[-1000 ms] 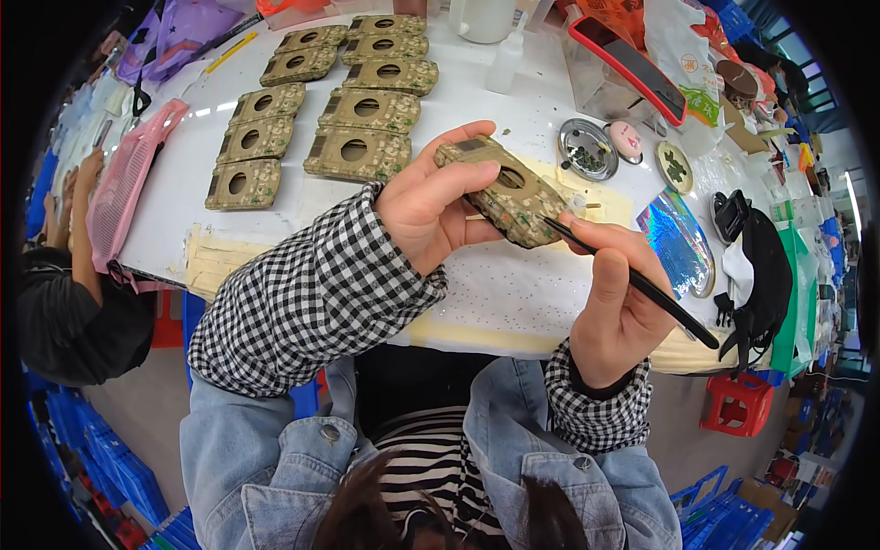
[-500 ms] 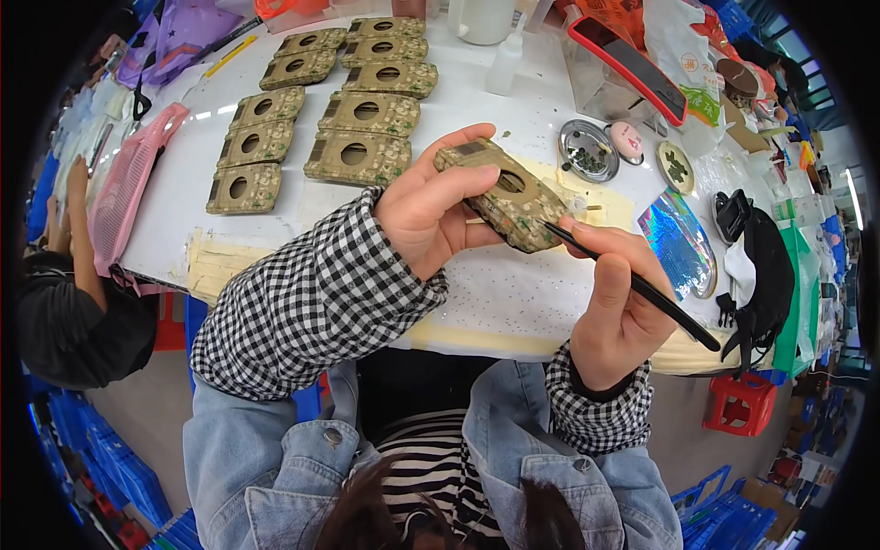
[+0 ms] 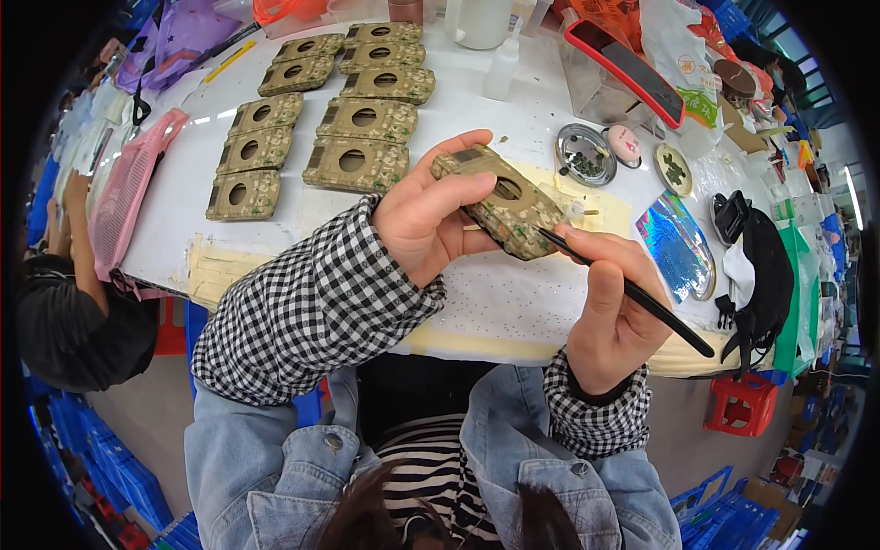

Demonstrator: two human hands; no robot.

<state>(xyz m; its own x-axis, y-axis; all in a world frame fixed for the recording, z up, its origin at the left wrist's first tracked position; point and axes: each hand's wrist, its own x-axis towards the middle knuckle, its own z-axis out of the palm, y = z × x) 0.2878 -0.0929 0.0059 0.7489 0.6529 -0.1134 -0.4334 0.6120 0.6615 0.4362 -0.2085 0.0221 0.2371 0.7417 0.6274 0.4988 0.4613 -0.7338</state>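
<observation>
My left hand [image 3: 423, 218] is closed round a camouflage-patterned model tank hull [image 3: 536, 213], thumb on top and fingers beneath. The hull is tilted, with a round hole in its top and a slatted patch at the far end. Slim black tweezers [image 3: 662, 313] are pinched in my right hand [image 3: 612, 307]. Their tip touches or nearly touches the hull's near right edge; anything held at the tip is too small to make out. Several matching hulls [image 3: 359, 163] lie in rows on the table, to the left and beyond my left hand.
A round metal dish [image 3: 579, 139] with small dark bits, a pink lid [image 3: 623, 144] and an oval dish [image 3: 663, 167] of green pieces lie at right. Beyond are a red-cased phone [image 3: 632, 78] and a bottle [image 3: 500, 71]. Another person [image 3: 87, 321] works at far left.
The tweezers' tip and my right hand have shifted slightly left along the hull's edge. Both grips stay the same, and the hull has hardly moved.
</observation>
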